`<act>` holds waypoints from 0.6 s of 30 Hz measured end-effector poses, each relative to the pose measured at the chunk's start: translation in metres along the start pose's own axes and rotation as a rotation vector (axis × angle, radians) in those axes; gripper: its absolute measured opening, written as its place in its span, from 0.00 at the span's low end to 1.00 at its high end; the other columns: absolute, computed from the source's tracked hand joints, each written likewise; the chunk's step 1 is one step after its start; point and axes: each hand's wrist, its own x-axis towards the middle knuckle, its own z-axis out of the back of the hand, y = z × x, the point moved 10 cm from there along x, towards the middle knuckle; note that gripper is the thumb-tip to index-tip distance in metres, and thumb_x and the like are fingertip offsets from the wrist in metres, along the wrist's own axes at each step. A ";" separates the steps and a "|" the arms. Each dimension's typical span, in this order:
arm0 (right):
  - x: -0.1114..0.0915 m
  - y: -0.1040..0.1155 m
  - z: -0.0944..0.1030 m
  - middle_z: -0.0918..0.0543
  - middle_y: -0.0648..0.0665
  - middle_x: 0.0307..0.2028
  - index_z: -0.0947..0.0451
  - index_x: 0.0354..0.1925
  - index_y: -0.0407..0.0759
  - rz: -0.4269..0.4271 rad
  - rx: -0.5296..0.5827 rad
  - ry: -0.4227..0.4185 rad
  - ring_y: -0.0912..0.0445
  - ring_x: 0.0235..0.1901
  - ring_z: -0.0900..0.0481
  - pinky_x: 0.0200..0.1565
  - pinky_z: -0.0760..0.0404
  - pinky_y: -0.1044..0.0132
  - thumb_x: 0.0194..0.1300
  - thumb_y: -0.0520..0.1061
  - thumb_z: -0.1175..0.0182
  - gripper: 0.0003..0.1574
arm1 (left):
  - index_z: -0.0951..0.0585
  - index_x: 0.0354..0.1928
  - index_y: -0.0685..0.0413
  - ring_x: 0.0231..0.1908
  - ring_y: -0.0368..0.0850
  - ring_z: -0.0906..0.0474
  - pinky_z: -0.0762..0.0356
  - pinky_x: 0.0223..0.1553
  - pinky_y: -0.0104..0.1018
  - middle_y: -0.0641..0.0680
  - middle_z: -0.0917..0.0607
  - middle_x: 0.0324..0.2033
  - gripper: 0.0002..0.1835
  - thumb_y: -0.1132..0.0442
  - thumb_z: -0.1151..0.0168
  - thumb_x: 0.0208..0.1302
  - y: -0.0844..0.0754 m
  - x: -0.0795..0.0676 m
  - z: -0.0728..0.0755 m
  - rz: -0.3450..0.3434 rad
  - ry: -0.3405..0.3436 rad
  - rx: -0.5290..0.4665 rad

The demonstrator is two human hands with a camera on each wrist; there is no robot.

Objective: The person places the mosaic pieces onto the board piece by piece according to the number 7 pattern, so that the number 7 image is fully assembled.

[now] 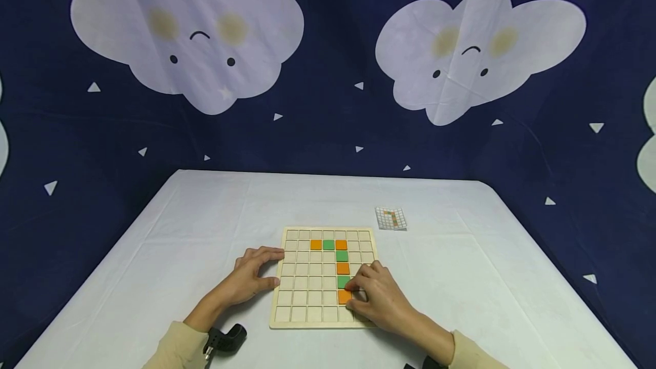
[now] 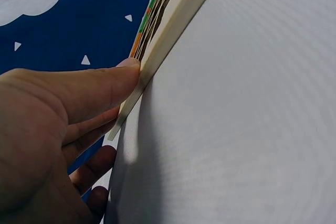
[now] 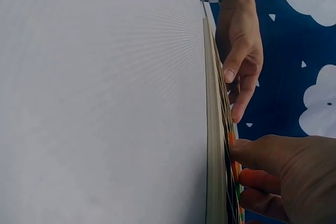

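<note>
A pale wooden grid board [image 1: 299, 318] lies on the table, with orange and green square tiles in some cells. Three tiles form a short row near the top: orange, green [image 1: 328, 245], orange. Below the right one, a column runs down to the lowest orange tile [image 1: 344, 297]. My right hand [image 1: 381, 298] has its thumb and index finger at that tile's edges, pinching it, and the index tip also reaches the green tile [image 1: 343, 282] above. At the board's left edge rests my left hand [image 1: 248, 278], thumb and fingers spread and touching the rim.
A small printed grid card [image 1: 391, 218] with a coloured pattern lies beyond the board's upper right corner. The white-covered table [image 1: 195, 232] meets a dark blue cloud-patterned cloth [image 1: 328, 73] at the back. A black strap device [image 1: 228, 339] sits at the left wrist.
</note>
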 end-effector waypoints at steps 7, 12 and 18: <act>0.000 -0.006 0.004 0.24 0.60 0.30 0.17 0.33 0.53 -0.032 0.043 -0.007 0.66 0.35 0.39 0.42 0.35 0.67 0.45 0.52 0.28 0.14 | 0.23 0.56 0.51 0.58 0.50 0.38 0.48 0.51 0.45 0.50 0.26 0.61 0.27 0.59 0.31 0.51 0.000 0.000 -0.001 -0.003 0.005 0.004; 0.000 -0.018 0.012 0.23 0.58 0.31 0.16 0.34 0.51 -0.097 0.104 -0.020 0.66 0.33 0.39 0.39 0.37 0.69 0.45 0.49 0.28 0.14 | 0.23 0.56 0.51 0.58 0.50 0.38 0.48 0.52 0.46 0.50 0.26 0.61 0.27 0.60 0.31 0.51 -0.001 0.000 0.000 -0.007 0.004 0.006; 0.001 -0.034 0.021 0.22 0.56 0.30 0.16 0.36 0.49 -0.165 0.120 -0.033 0.65 0.33 0.39 0.39 0.37 0.67 0.47 0.47 0.27 0.14 | 0.23 0.57 0.51 0.58 0.50 0.38 0.48 0.53 0.47 0.50 0.26 0.62 0.27 0.60 0.32 0.52 -0.002 0.000 -0.001 0.001 0.008 0.004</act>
